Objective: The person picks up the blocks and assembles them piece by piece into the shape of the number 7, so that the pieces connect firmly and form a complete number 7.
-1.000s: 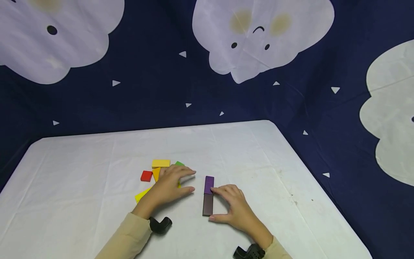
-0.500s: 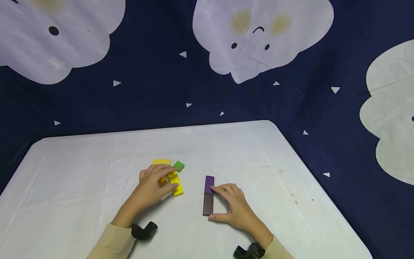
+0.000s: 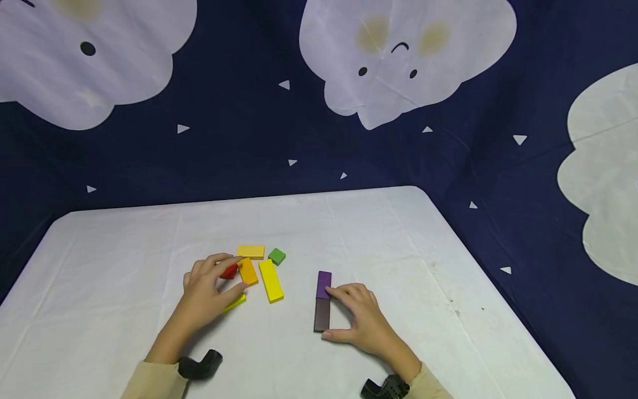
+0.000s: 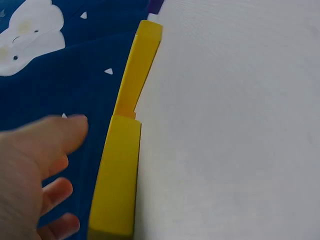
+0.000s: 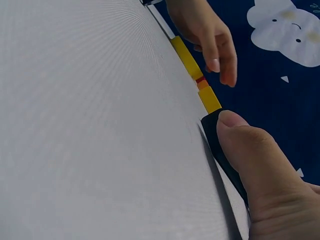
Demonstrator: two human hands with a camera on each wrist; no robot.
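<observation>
Loosely bent, my left hand (image 3: 203, 291) hovers over the left-hand blocks, its thumb and fingers apart with nothing between them. Beneath it a red block (image 3: 229, 271) and a yellow block (image 3: 237, 302) are partly hidden. An orange block (image 3: 248, 271) lies right by its fingertips. My right hand (image 3: 366, 318) rests beside a purple block (image 3: 323, 282) and a dark brown block (image 3: 322, 316), laid end to end in a column. Its index fingertip touches the purple block's right side, and the thumb (image 5: 250, 145) is against the brown block's near end.
Between the hands lies a long yellow block (image 3: 271, 281). Behind it are a green block (image 3: 277, 255) and another yellow block (image 3: 251, 252). A white cloth covers the table (image 3: 438, 310); a dark blue cloud-print curtain (image 3: 239, 149) stands behind.
My left hand has moved left, from over the yellow and green blocks toward the red one, uncovering the long yellow and orange blocks. The right hand and its two blocks have stayed put.
</observation>
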